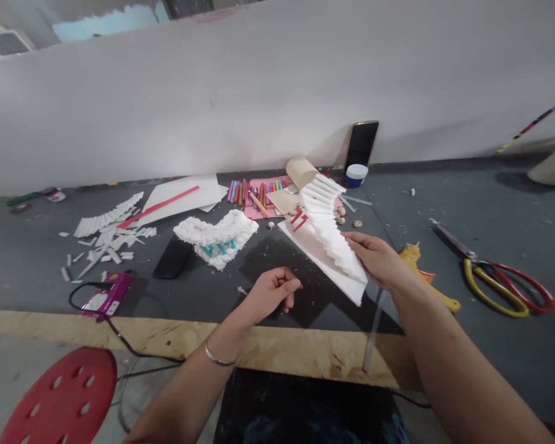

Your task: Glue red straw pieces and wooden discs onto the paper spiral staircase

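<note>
My right hand (374, 259) grips the near end of a white pleated paper model (326, 231) that rests tilted on a white board, with small red strips on its left side. My left hand (272, 290) hovers just left of it above the dark table, fingers curled in a loose pinch with nothing that I can make out in them; a bracelet circles that wrist. A second white ruffled paper piece (217, 234) with teal supports stands further left.
Large scissors (499, 274) with red and yellow handles lie right. A yellow glue gun (425, 277) sits behind my right wrist. Markers (252, 192), a phone (361, 143), a glue jar (355, 174), paper scraps (108, 237), a pink box (108, 294) and a red stool (60, 398) surround.
</note>
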Motion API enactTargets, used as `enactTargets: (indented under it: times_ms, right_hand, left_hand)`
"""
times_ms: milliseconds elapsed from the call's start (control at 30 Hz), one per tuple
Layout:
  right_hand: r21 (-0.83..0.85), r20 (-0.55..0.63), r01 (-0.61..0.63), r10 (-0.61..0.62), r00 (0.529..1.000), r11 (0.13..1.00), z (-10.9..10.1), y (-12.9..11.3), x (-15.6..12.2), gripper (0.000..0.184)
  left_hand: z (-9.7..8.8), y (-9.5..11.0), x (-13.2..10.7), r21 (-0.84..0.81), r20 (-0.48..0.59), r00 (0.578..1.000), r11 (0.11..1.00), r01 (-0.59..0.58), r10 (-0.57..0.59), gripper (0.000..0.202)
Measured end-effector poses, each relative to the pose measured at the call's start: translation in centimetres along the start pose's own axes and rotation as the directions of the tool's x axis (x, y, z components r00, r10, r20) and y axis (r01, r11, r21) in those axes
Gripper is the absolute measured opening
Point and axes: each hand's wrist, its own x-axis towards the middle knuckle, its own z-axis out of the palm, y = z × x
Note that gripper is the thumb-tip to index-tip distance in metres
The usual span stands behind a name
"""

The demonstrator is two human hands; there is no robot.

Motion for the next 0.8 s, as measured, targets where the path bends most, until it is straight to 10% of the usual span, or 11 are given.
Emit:
enactTargets:
  times_ms: [333,600,800]
  right_hand:
    - [0.016,0.040,-0.055,0.055,0.998,0.998,-0.7,-0.2,0.1,0.027]
    - [-0.047,0.085,-0.053,0.057,0.995,0.998,-0.7,-0.4,0.0,0.027]
    - [-0.281,0.097,0.014,0.014,0.995,0.960,-1.4,0.5,0.6,0.032]
  left_hand:
    - [0.4,0.4,-1.2,0.585,-0.070,0.931,0.770,-0.254,0.359,0.046]
    - [0.8,-0.1,-2.2,0.621,-0.142,0.810,0.688,-0.375,0.570,0.014]
    - [1.2,-0.2,-2.4,0.588,-0.152,0.855,0.740,-0.326,0.497,0.016]
